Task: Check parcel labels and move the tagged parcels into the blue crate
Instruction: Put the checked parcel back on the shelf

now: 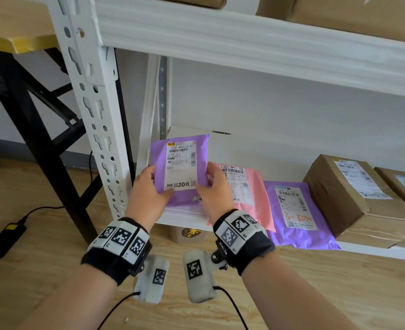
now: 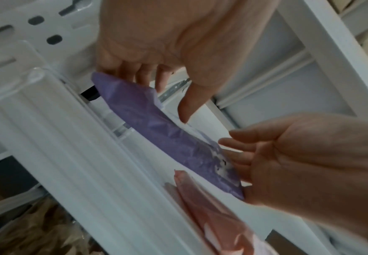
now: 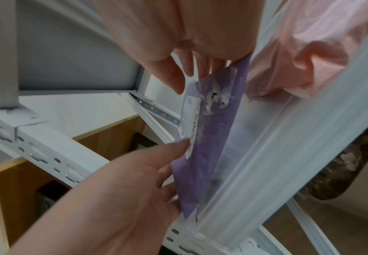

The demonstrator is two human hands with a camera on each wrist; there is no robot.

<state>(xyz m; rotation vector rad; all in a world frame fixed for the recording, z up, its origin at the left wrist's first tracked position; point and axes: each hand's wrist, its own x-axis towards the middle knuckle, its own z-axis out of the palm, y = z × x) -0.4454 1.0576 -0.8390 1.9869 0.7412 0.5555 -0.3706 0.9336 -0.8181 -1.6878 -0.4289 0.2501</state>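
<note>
I hold a purple parcel (image 1: 181, 163) by both side edges, tipped up over the left end of the lower shelf (image 1: 187, 214), its white label facing me. My left hand (image 1: 152, 184) grips the left edge, thumb on the label's lower corner. My right hand (image 1: 214, 184) grips the right edge. The left wrist view shows the purple parcel (image 2: 157, 129) edge-on between my left hand (image 2: 157, 51) and right hand (image 2: 298, 163). In the right wrist view the purple parcel (image 3: 211, 138) hangs from my right hand (image 3: 178, 34), my left hand (image 3: 124, 189) below. No blue crate shows.
A pink parcel (image 1: 244, 194), a second purple parcel (image 1: 296, 215) and cardboard boxes (image 1: 349, 194) lie along the shelf to the right. A white upright post (image 1: 94, 110) stands at left, a black-legged table (image 1: 30, 115) beyond it. A power brick (image 1: 3, 241) lies on the wooden floor.
</note>
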